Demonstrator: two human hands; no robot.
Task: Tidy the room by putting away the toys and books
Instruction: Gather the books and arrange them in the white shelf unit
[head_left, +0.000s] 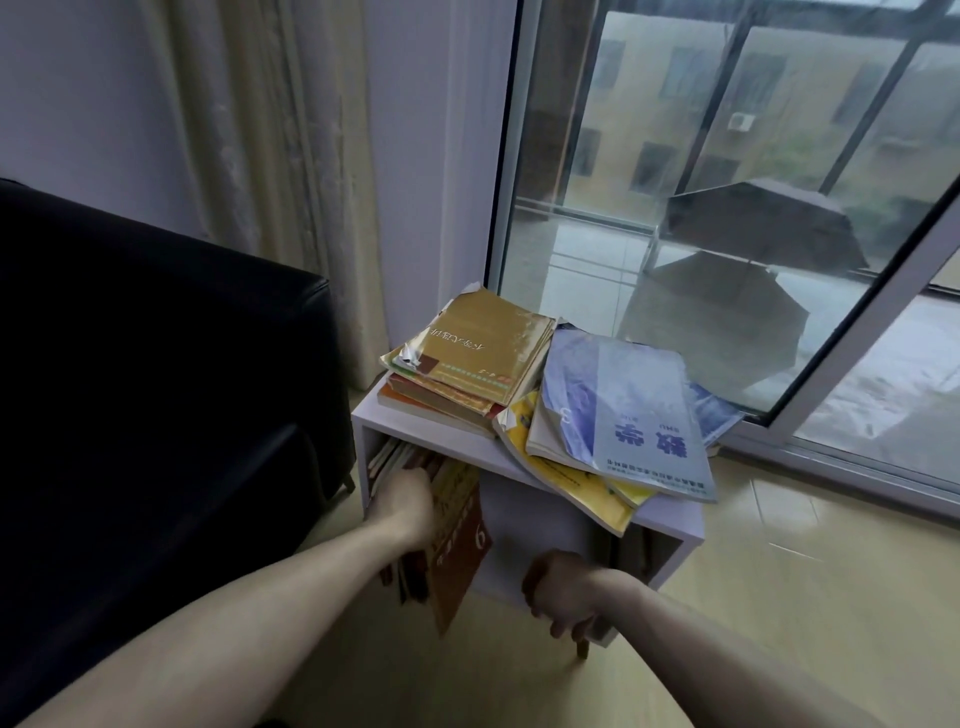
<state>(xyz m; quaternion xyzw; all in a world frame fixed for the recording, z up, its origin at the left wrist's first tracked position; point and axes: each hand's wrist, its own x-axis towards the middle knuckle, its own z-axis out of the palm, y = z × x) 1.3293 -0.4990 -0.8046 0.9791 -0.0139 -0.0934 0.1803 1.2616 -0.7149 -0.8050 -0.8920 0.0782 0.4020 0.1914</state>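
Observation:
A low white shelf unit (670, 519) stands on the floor by the window. Several books stand upright in its left compartment; the outermost is an orange book (460, 551) leaning out. My left hand (402, 506) presses on those upright books, fingers reaching in among them. My right hand (563, 592) curls around the shelf's lower front edge. On top lie a stack with a gold-covered book (478, 345) and a looser pile topped by a pale blue book (631, 410), with a yellow book (566, 478) under it overhanging the front.
A black sofa (156, 389) stands close on the left of the shelf. Cream curtains (270, 156) hang behind it. A sliding glass door (727, 182) runs along the right, with its track at floor level. Pale floor tiles (810, 597) spread to the right.

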